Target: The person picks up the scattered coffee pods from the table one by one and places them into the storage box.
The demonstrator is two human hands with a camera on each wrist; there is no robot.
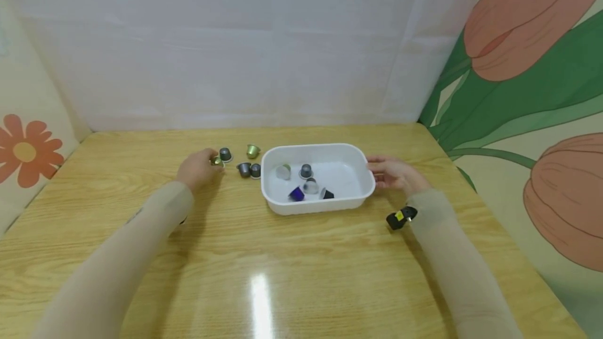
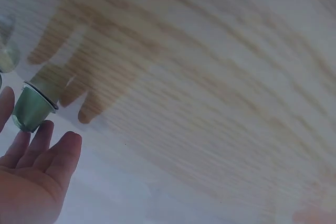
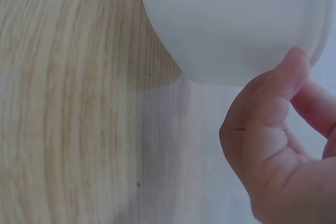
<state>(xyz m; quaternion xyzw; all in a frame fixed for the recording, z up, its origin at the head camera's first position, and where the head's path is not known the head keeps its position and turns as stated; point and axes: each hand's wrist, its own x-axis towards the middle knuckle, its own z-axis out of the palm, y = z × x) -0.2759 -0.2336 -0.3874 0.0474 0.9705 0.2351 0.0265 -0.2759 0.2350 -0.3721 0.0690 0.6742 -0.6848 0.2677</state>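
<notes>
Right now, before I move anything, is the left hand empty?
No, the left wrist view shows the left hand holding a green capsule.

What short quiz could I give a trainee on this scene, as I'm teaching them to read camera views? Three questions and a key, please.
1. True or false: the purple capsule lies inside the white tub.
2. What colour is the capsule in the left hand? A) purple B) green C) white
3. At which end of the white tub, in the head view, is the right hand?

Key: 1. True. 2. B. 3. The right end.
</notes>
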